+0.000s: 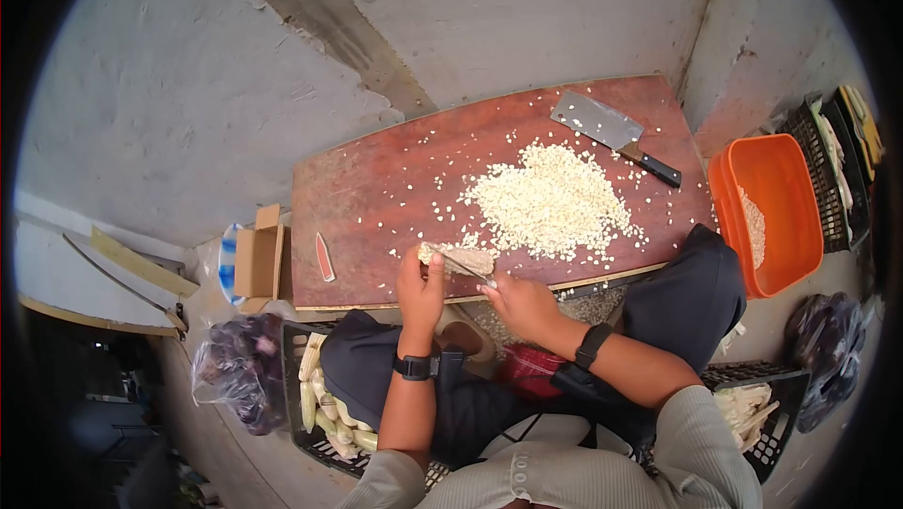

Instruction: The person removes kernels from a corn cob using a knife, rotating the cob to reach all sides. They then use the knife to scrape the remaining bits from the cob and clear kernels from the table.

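Observation:
My left hand (419,291) is closed around one end of a pale corn cob (473,257), held over the table's front edge. A small knife (459,266) with a thin blade lies along the cob, and my right hand (523,304) is closed on its handle. The handle is mostly hidden by my fingers. Just beyond my hands a heap of white corn kernels (550,203) covers part of the reddish-brown table (376,194). Loose kernels are scattered around it.
A cleaver (602,123) lies behind the heap. A red-and-white sheath-like piece (324,257) is at the table's left. An orange bin (804,227) stands right. Corn fills the left crate (293,405); the right crate (776,443) holds pale cobs or husks. A cardboard box (256,260) stands left.

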Demonstrator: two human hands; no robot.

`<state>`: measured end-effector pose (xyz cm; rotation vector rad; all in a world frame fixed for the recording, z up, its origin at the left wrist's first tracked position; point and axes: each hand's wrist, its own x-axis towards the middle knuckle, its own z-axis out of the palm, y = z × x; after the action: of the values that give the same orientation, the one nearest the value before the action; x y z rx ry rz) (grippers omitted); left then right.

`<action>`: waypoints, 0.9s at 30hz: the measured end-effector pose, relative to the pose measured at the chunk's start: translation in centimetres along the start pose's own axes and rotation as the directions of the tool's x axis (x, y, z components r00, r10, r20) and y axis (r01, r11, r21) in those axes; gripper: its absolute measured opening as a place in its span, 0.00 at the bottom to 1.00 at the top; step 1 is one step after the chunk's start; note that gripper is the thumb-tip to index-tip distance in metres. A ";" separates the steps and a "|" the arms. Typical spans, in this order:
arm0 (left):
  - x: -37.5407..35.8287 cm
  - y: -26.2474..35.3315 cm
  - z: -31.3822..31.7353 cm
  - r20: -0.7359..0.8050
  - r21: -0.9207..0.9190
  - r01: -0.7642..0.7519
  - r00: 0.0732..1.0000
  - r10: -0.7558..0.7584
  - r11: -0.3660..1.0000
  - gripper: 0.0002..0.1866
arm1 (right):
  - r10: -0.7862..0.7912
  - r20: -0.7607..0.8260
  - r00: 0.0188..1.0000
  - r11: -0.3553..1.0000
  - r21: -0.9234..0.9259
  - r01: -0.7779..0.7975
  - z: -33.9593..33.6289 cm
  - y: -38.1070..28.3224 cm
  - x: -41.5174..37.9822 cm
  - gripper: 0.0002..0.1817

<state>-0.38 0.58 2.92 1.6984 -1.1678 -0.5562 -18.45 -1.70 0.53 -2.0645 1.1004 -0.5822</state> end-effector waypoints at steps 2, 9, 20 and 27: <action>0.0 0.2 -0.3 0.006 -0.052 0.072 0.997 -0.072 0.996 0.17 | -0.065 -0.021 0.998 0.995 -0.080 0.063 0.4 1.0 -0.3 0.17; 0.2 0.2 0.2 -0.014 0.029 0.025 1.000 -0.025 0.999 0.18 | -0.065 -0.092 0.994 0.995 -0.087 0.057 0.6 1.7 -0.9 0.16; 0.3 0.6 0.2 0.004 0.338 -0.016 1.000 0.016 0.941 0.18 | -0.038 -0.074 0.996 0.998 -0.048 0.035 1.7 1.4 0.8 0.17; 0.0 1.1 0.5 0.017 0.382 -0.082 0.996 0.082 0.920 0.17 | 0.032 -0.036 0.999 0.998 0.050 -0.031 1.6 -0.6 2.7 0.18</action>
<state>-1.26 0.30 3.67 1.9641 -1.4105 -0.2863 -15.63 -3.11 0.15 -1.9975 1.1262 -0.6276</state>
